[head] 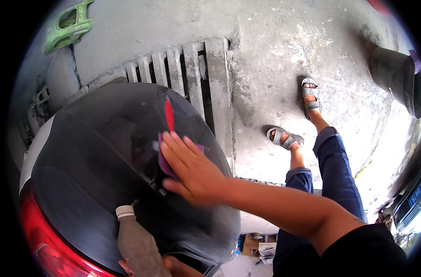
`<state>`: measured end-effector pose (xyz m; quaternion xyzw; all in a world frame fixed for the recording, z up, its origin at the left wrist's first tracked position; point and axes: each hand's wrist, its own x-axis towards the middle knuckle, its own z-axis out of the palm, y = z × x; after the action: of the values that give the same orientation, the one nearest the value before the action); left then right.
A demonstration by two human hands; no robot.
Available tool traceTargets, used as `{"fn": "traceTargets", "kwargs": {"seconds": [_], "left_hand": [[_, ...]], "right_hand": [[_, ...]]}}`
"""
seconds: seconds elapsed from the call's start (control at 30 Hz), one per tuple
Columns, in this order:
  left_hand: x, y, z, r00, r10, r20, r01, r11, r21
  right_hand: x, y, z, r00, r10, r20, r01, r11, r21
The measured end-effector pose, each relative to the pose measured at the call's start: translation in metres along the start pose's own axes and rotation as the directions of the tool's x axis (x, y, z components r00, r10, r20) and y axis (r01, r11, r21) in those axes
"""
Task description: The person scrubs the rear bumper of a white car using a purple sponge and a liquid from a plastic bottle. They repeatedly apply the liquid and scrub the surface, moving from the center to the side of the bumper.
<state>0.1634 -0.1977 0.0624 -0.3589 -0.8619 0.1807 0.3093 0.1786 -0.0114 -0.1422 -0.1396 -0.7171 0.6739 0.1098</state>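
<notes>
My right hand lies flat on the dark, matte bumper of a car, pressing a purple sheet that looks like sandpaper. Most of the sheet is hidden under the fingers, and the hand is slightly blurred. Just beyond the fingertips, a narrow red patch shows on the bumper. At the bottom of the view my left hand, partly cut off, grips a plastic bottle with a pale cap and greyish, cloudy contents. The bottle is tilted, cap end upward in the picture, beside the red tail light.
A slatted concrete drain cover runs behind the bumper. A dark bucket lies or stands at right, something purple on its rim. A green plastic stool, a cardboard box and another car's front are also around.
</notes>
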Motion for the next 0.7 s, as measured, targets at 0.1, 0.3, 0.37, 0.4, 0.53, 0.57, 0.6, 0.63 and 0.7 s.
{"fn": "traceTargets", "kwargs": {"seconds": [0.1, 0.3, 0.37, 0.4, 0.53, 0.57, 0.6, 0.63, 0.7], "left_hand": [[0.002, 0.001, 0.003, 1.000, 0.016, -0.002, -0.016, 1.000, -0.016], [0.000, -0.001, 0.000, 1.000, 0.001, -0.001, -0.001, 1.000, 0.001], [0.002, 0.000, 0.001, 1.000, 0.010, -0.008, -0.011, 1.000, -0.012], [0.002, 0.001, 0.005, 1.000, 0.014, -0.008, -0.014, 1.000, -0.021], [0.000, -0.001, 0.003, 1.000, 0.004, -0.003, -0.004, 1.000, -0.018], [0.000, -0.001, 0.001, 1.000, 0.003, 0.001, -0.003, 1.000, -0.015], [0.001, -0.001, 0.001, 1.000, 0.004, -0.001, -0.004, 1.000, -0.015], [0.001, -0.002, 0.000, 1.000, 0.005, -0.002, -0.005, 1.000, -0.014], [0.002, -0.002, 0.000, 1.000, 0.009, -0.003, -0.009, 1.000, -0.022]], "right_hand": [[0.033, -0.011, 0.005, 0.999, 0.008, -0.047, -0.006, 0.999, 0.050], [-0.022, -0.017, 0.004, 0.999, -0.033, 0.026, 0.031, 0.997, 0.064], [0.007, -0.005, 0.002, 0.998, 0.013, -0.057, -0.011, 0.999, 0.045], [0.028, -0.008, 0.004, 0.997, 0.048, -0.067, -0.041, 0.994, 0.102], [-0.003, -0.038, 0.003, 0.992, -0.120, -0.025, 0.122, 0.986, 0.112], [-0.014, -0.032, 0.002, 0.994, -0.110, 0.007, 0.109, 0.988, 0.113], [-0.020, -0.030, -0.003, 0.994, -0.101, 0.034, 0.096, 0.989, 0.116], [-0.022, -0.029, -0.004, 0.994, -0.092, 0.060, 0.085, 0.989, 0.118], [0.013, -0.019, 0.005, 1.000, 0.002, -0.002, -0.002, 0.995, 0.101]]}}
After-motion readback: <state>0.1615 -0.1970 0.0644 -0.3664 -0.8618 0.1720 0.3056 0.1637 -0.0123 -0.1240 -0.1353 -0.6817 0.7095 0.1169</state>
